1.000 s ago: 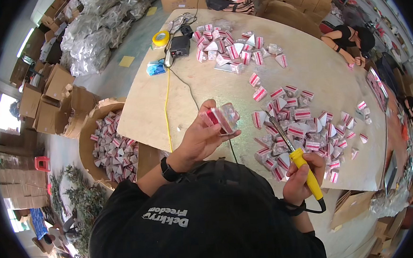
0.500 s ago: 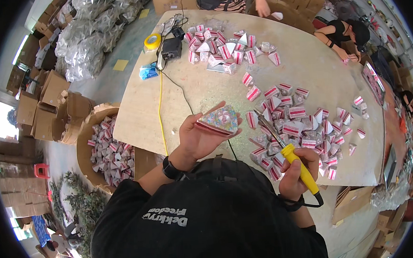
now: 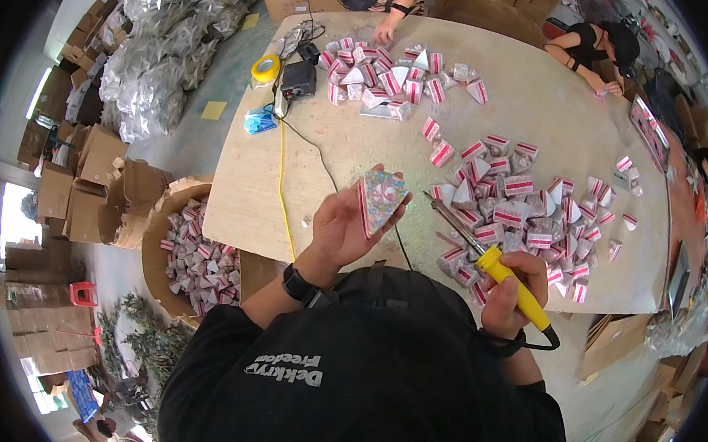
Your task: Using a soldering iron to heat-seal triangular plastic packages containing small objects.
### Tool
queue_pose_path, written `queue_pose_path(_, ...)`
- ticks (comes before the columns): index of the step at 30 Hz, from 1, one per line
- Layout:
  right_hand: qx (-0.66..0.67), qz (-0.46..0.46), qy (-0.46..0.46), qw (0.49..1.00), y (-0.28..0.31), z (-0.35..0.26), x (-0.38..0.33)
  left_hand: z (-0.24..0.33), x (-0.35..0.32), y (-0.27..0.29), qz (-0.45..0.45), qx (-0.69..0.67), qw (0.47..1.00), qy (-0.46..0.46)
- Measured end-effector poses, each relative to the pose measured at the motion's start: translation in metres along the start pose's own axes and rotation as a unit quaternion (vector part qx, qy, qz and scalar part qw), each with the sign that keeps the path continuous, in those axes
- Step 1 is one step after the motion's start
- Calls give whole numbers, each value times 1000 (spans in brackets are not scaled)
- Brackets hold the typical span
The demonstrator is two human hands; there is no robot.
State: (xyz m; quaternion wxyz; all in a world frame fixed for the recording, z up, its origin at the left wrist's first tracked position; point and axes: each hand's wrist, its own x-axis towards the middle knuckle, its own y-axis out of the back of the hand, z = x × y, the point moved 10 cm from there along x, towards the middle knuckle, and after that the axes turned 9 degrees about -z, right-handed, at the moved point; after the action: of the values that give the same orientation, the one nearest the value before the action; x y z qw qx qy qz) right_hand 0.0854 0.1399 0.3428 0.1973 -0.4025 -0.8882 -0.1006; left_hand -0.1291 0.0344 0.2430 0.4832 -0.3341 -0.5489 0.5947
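Note:
My left hand [image 3: 340, 231] holds a small triangular packet [image 3: 383, 198] with a red-and-white side and a patterned face turned up, raised above the table edge. My right hand [image 3: 514, 288] grips a yellow-handled soldering iron [image 3: 499, 269]; its metal tip points up-left toward the packet and stays apart from it. A black cord runs from the handle's end. Just beyond the iron lies a big heap of like red-and-white packets [image 3: 523, 202] on the pale round table [image 3: 333, 149].
A second heap of packets [image 3: 394, 77], a black power unit [image 3: 298, 78], a yellow tape roll [image 3: 265, 67] and a yellow cable lie farther off. A cardboard bin [image 3: 190, 259] of packets stands left. Other people's hands [image 3: 381, 33] work at the far edge.
My left hand has turned the packet so its patterned face shows and shifted it slightly. The soldering iron's tip has stayed near the heap.

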Motion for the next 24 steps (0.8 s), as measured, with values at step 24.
queue_pose_path(24,-71,-42,40,996,-7,-12,-1,-69,-42,0,-110,190,926,306)
